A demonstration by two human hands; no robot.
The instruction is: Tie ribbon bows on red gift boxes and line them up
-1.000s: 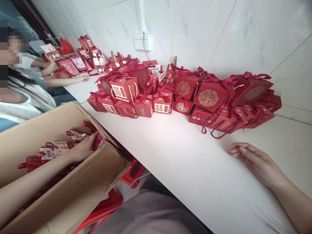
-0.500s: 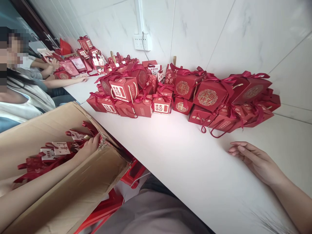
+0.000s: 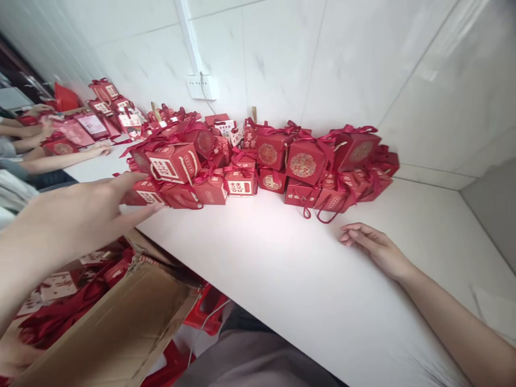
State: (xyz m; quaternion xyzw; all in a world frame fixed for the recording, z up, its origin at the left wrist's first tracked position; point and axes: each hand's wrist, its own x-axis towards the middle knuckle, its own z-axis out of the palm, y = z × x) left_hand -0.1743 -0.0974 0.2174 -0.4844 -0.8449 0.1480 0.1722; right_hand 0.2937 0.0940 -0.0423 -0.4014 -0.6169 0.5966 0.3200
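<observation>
My left hand (image 3: pixel 100 207) is stretched out above the carton, its thumb and forefinger apart beside the left end of the stacked red gift boxes (image 3: pixel 173 164); nothing shows between them. The fingertips overlap a lower box with a white label, and touch cannot be told. On the white table (image 3: pixel 258 242) my right hand (image 3: pixel 368 244) rests with loosely curled fingers and holds nothing. Behind it stand more red boxes with gold round prints and ribbons (image 3: pixel 304 161).
At lower left, a cardboard carton (image 3: pixel 121 322) holds red boxes and ribbons, with another person's hand (image 3: pixel 18 352) in it. Other people's arms (image 3: pixel 80 156) reach over the far left table end. Red stools (image 3: pixel 207 309) stand below. A socket (image 3: pixel 201 87) is on the wall.
My left hand has come up out of the carton to the boxes on the table. The view has shifted, and my right hand still rests on the table.
</observation>
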